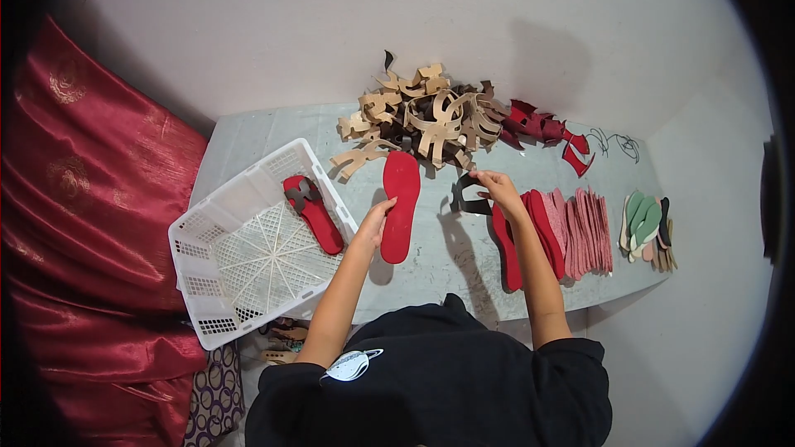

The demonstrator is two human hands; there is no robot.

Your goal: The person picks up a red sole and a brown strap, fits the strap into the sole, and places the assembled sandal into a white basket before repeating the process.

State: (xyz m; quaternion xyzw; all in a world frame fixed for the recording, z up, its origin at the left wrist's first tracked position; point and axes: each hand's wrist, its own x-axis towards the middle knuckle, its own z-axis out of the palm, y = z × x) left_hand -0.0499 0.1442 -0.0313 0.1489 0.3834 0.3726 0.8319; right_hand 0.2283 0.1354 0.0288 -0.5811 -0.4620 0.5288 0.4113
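Observation:
My left hand (377, 222) grips a red shoe sole (401, 207) by its left edge, holding it up over the table. Off to the right, my right hand (495, 187) pinches a dark sandal strap (469, 195) with cut-out bands. The strap and the sole are apart. Just below my right forearm stands a row of red soles (508, 252), with pink speckled soles (586, 236) lined up beside them. Beyond my hands lies a heap of tan and dark straps (439, 116).
A white plastic basket (193, 302) at the left holds a red sandal (319, 219) with a dark strap. Dark red straps (542, 126) and black cord (614, 144) lie at the back right. Green soles (644, 217) sit near the right edge. A red curtain (99, 199) hangs left.

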